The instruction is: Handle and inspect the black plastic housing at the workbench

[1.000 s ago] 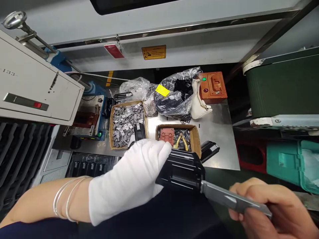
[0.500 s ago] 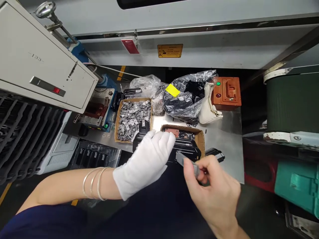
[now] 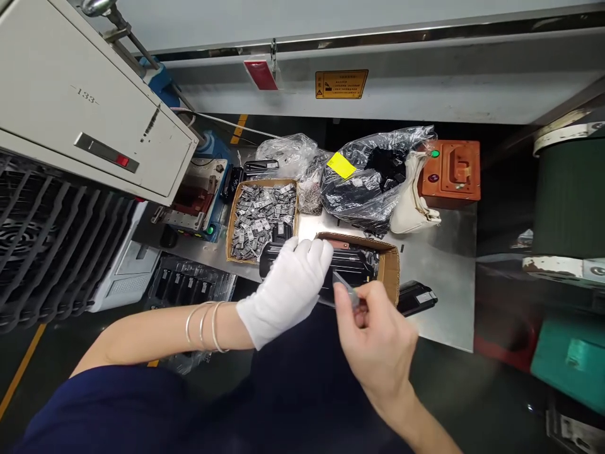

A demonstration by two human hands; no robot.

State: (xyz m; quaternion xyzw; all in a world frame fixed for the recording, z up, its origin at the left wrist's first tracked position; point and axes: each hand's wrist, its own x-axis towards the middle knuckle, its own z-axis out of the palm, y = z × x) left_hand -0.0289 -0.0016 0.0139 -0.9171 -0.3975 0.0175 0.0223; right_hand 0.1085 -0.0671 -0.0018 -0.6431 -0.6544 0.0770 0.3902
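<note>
The left hand (image 3: 288, 287), in a white glove, is closed over the top of a black plastic part (image 3: 347, 271), gripping it from the left side. The part is held in the air just in front of the table (image 3: 435, 252), over the near edge of a small cardboard box (image 3: 390, 268). The bare right hand (image 3: 375, 337) pinches a thin grey blade (image 3: 344, 289) between thumb and fingers, and the blade's tip touches the near edge of the black part. The two hands are close together, meeting at the part.

On the table, to the left of the small box, lies a larger cardboard box (image 3: 231, 233) filled with small grey metal pieces (image 3: 262, 217). Behind the boxes rest a clear plastic bag (image 3: 286, 154) and a dark plastic bag (image 3: 368, 183) with a yellow label, beside a cream-coloured pouch (image 3: 413, 211) and an orange block (image 3: 451, 173). Another black part (image 3: 418, 299) lies at the table's near edge, right of the small box. A grey cabinet (image 3: 85, 120) stands at the left.
</note>
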